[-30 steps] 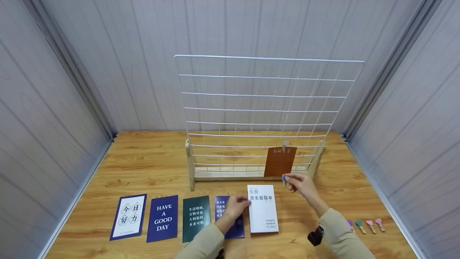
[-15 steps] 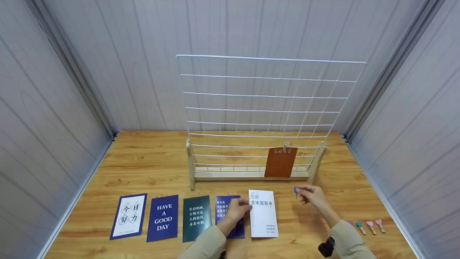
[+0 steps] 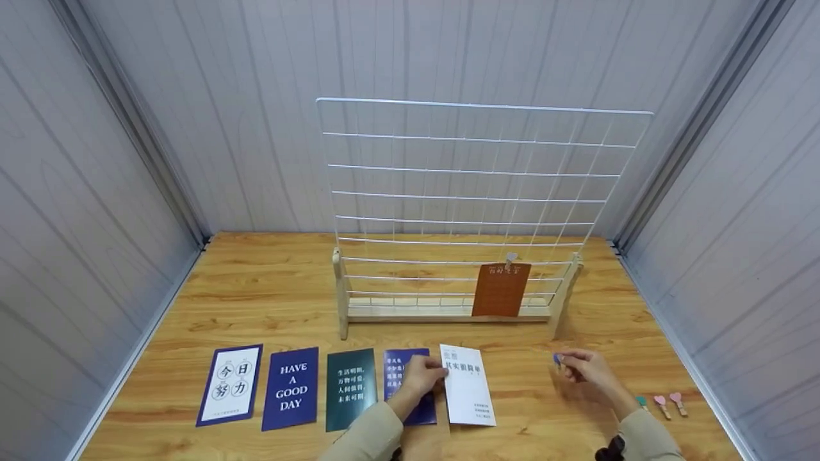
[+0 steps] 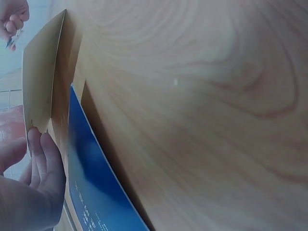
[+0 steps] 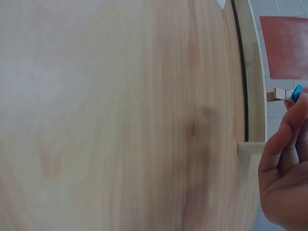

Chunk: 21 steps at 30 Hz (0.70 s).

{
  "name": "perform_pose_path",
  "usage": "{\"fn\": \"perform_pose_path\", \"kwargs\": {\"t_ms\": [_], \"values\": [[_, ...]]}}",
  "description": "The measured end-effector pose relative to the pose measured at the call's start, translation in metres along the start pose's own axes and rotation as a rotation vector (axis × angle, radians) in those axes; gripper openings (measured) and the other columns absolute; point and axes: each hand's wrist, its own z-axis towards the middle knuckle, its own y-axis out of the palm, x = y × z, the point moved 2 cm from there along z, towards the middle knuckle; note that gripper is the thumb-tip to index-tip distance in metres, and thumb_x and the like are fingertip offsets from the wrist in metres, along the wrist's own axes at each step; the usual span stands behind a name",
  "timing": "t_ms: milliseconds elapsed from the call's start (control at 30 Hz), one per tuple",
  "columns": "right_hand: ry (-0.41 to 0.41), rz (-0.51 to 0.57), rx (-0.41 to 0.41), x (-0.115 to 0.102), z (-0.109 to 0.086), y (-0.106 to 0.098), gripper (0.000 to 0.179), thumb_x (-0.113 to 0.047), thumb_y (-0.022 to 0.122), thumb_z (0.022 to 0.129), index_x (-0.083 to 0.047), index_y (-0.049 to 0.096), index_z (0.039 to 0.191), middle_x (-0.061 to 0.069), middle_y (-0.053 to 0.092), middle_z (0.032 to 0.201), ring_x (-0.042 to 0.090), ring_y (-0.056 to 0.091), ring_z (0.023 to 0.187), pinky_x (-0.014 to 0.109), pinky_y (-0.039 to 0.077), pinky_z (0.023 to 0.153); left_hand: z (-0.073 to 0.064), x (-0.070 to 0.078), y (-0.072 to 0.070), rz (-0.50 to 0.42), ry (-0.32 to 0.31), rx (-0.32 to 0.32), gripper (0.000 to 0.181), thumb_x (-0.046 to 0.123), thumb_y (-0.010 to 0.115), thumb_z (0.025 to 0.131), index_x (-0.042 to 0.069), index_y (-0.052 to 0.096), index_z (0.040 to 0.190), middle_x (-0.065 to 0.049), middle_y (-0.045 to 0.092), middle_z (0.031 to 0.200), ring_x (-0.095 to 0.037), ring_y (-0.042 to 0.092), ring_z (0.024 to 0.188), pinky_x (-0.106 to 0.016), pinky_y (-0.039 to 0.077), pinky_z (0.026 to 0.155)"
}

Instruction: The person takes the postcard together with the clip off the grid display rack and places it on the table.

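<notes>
My left hand (image 3: 424,378) pinches the left edge of a white card (image 3: 467,387) with black lettering, between thumb and fingertips. In the left wrist view this card (image 4: 41,72) stands tilted up off the table. Beneath that hand lies a purple card (image 3: 419,410), partly covered by it. Further right, my right hand (image 3: 592,374) pinches a small wooden clothespin with a blue heart (image 3: 557,359); the right wrist view has the clothespin (image 5: 284,94) pointing away from the fingertips. On the wire grid rack (image 3: 471,243), an orange-brown card (image 3: 501,290) hangs from a clothespin with a pale heart (image 3: 510,258).
Left of the hands lie a dark green card (image 3: 350,389), a purple "HAVE A GOOD DAY" card (image 3: 290,388) and a white card with purple border (image 3: 229,385). Several heart clothespins, one of them pink (image 3: 661,406), lie at the right near my sleeve (image 3: 647,438). Walls enclose the table.
My right hand has moved right and toward me, away from the rack, with the blue-heart clothespin. The white card has come down nearer me and turned slightly. The left hand has barely moved.
</notes>
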Motion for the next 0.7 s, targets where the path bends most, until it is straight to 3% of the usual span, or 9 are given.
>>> {"fn": "perform_pose_path", "kwargs": {"t_ms": [133,333,467,700], "values": [[0.033,-0.083,0.0,-0.02,-0.02,0.001,0.025,-0.006,0.051,0.088,0.014,0.056,0.102,0.0,0.056,0.062,0.007,0.052,0.053,0.022,0.046,0.051,-0.003,0.001,-0.001,-0.019,0.008,-0.008,0.005,0.0,0.061,0.078,-0.003,0.065,0.076,-0.005,0.056,0.057,-0.012,0.055,0.05,-0.026,0.05,0.048],[0.1,-0.158,0.004,-0.014,-0.029,-0.017,0.031,-0.008,0.053,0.087,0.016,0.054,0.106,0.0,0.055,0.061,0.007,0.05,0.052,0.022,0.044,0.049,-0.003,0.0,-0.002,-0.019,-0.022,0.004,0.009,0.004,0.061,0.08,-0.003,0.064,0.077,-0.008,0.058,0.059,-0.013,0.056,0.049,-0.027,0.05,0.047],[0.09,-0.22,-0.028,-0.007,-0.035,-0.028,0.031,-0.008,0.052,0.086,0.018,0.053,0.104,0.001,0.055,0.06,0.007,0.05,0.051,0.02,0.044,0.048,-0.003,-0.001,-0.004,-0.012,-0.033,0.002,0.011,0.005,0.06,0.081,-0.006,0.064,0.079,-0.009,0.059,0.062,-0.014,0.057,0.049,-0.026,0.05,0.047],[0.145,-0.207,-0.05,0.005,-0.044,-0.038,0.027,-0.007,0.053,0.085,0.016,0.057,0.098,0.001,0.055,0.058,0.006,0.05,0.049,0.019,0.044,0.046,-0.003,-0.005,-0.006,-0.004,-0.03,-0.001,0.014,0.006,0.06,0.081,-0.007,0.064,0.079,-0.011,0.061,0.062,-0.016,0.058,0.05,-0.027,0.05,0.047]]}}
